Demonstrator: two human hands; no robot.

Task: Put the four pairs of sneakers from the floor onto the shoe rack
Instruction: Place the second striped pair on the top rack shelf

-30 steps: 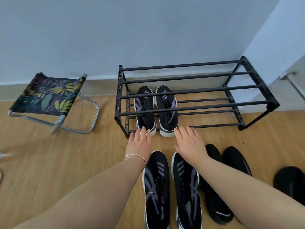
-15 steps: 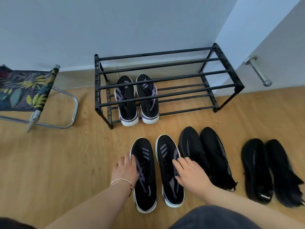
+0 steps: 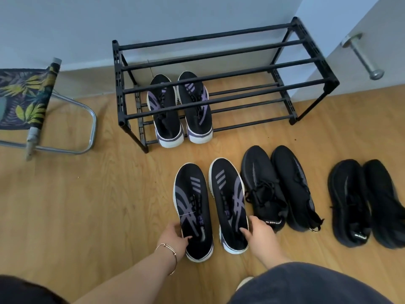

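Gripping heel of left striped sneaker (image 3: 192,213): left hand (image 3: 175,239) | right hand (image 3: 259,234) clasps right striped sneaker (image 3: 230,205)

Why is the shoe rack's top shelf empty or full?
Empty. The shoe rack has bare top bars; its only sneakers, one purple-striped pair, sit on the bottom shelf.

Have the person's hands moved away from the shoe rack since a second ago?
Yes. Both the left hand and right hand drew back from the shoe rack to the floor sneakers' heels.

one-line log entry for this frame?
phase: grasping second pair | left hand: on left purple-striped sneaker | right hand: on right one | shoe rack: one pair | floor: three pairs
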